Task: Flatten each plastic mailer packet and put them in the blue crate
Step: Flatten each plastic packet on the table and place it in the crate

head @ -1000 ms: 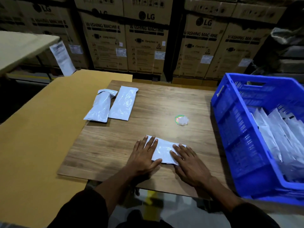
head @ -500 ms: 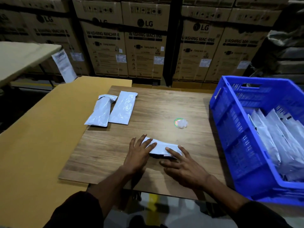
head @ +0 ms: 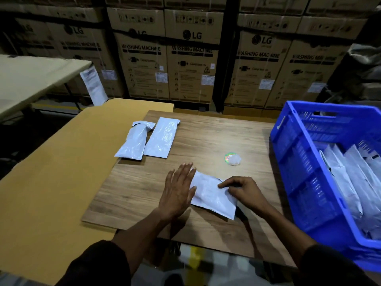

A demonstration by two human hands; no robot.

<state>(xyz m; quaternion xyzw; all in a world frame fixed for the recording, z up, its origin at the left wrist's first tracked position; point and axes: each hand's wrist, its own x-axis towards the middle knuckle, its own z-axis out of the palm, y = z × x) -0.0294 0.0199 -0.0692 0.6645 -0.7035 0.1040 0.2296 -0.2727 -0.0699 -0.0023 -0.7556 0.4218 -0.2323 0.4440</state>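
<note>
- White plastic, the mailer packet (head: 212, 196) being worked, is seen lying flat on the wooden board (head: 132, 195) near its front edge, directly between the two hands.
- Its long axis is judged to run diagonally, from the far-left corner beside the left fingertips down to the near-right corner, which points toward the crate side.
- The left hand (head: 178, 191) is laid on the packet's left edge with its fingers straight and close together, palm down; nothing is gripped by it.
- The right hand (head: 245, 190) is placed on the packet's right end with its fingers curled; the far edge appears to be pinched between thumb and fingertips, though how firmly cannot be told.
- The right hand is the one nearer to the blue crate (head: 296, 162), which stands to the right, touching or just beside the board; a lift by that hand and a carry rightward over the crate's left wall is what the coming move is judged to call for.
- Several white packets are already stacked on edge inside the crate.
- Farther off, a small round sticker with a crumpled scrap (head: 232, 159) is seen on the board, apart from the hands.
- Farthest, at the board's far-left corner, two more packets (head: 148, 139) are laid side by side, their long axes running near to far, the left one still puffed at its top.
</note>
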